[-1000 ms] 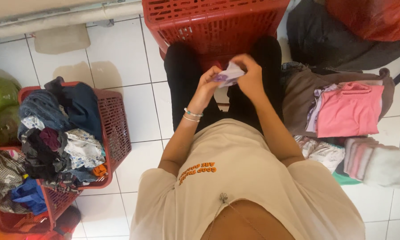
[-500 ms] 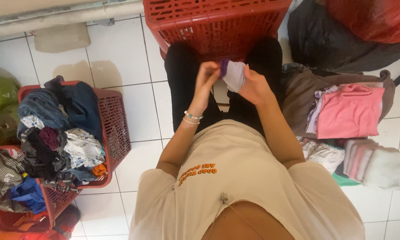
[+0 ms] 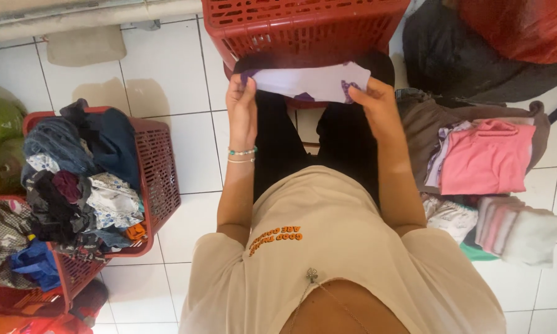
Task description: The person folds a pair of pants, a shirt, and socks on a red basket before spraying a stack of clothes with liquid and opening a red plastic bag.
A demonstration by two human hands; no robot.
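Left hand (image 3: 241, 102): I'm seeing fingers pinching the white cloth (image 3: 309, 82).
Right hand (image 3: 377, 102): gripping its other end.

1. Soft, even daylight is filling the scene, with the white floor tiles (image 3: 167, 161) reflecting it brightly.
2. The laundry basket (image 3: 161, 179) on the left is casting only a faint shadow.
3. The white cloth (image 3: 309, 81) is glowing almost washed out.
4. The view is bending at the edges, and the near shirt (image 3: 334, 260) is looking slightly soft.
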